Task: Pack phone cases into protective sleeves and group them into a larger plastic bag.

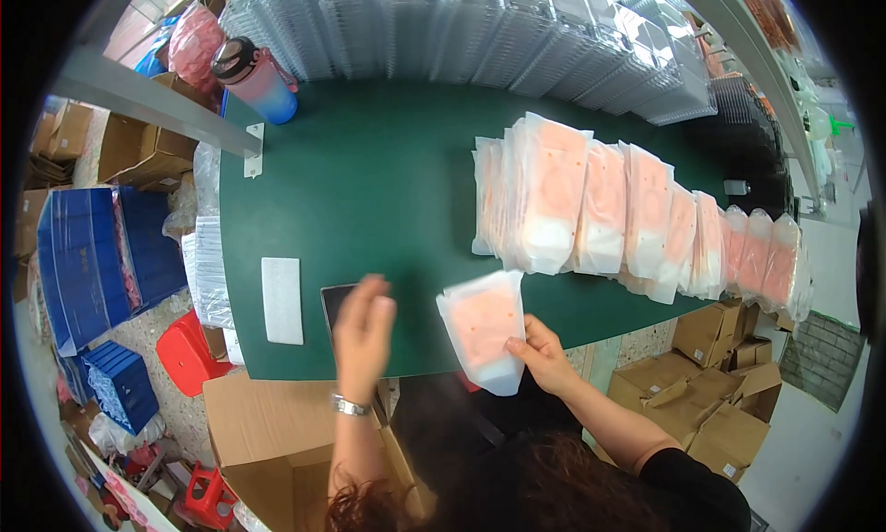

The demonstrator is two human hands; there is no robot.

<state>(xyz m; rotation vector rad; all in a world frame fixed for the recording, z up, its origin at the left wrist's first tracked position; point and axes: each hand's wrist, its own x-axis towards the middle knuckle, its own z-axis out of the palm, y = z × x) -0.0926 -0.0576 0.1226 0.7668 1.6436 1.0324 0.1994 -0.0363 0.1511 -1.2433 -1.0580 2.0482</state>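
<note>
Your right hand [546, 355] is grasping a pale bag [483, 329] with pink contents, the thumb pressing on its face near the lower right edge. You are holding that bag in a slight tilt at the near edge of the green table [388, 181], its lower end reaching past that edge. Your left hand [365, 329] is hanging released near the table's front edge, its fingers stretching out and blurring, a watch [351, 404] circling the wrist. It is partly covering a dark flat object [329, 301] on the table; I cannot tell whether you are touching it. A white pad [281, 301] is lying near the table's left edge. Similar filled bags [554, 191] are leaning in a row across the table's right half. Clear plastic trays [443, 43] are standing in stacks along the table's far side, and a pink and blue bottle [268, 94] is standing at its far left corner. An open cardboard box [268, 421] is sitting just before the table's near left edge, and a red stool [189, 352] is standing to the table's left.
</note>
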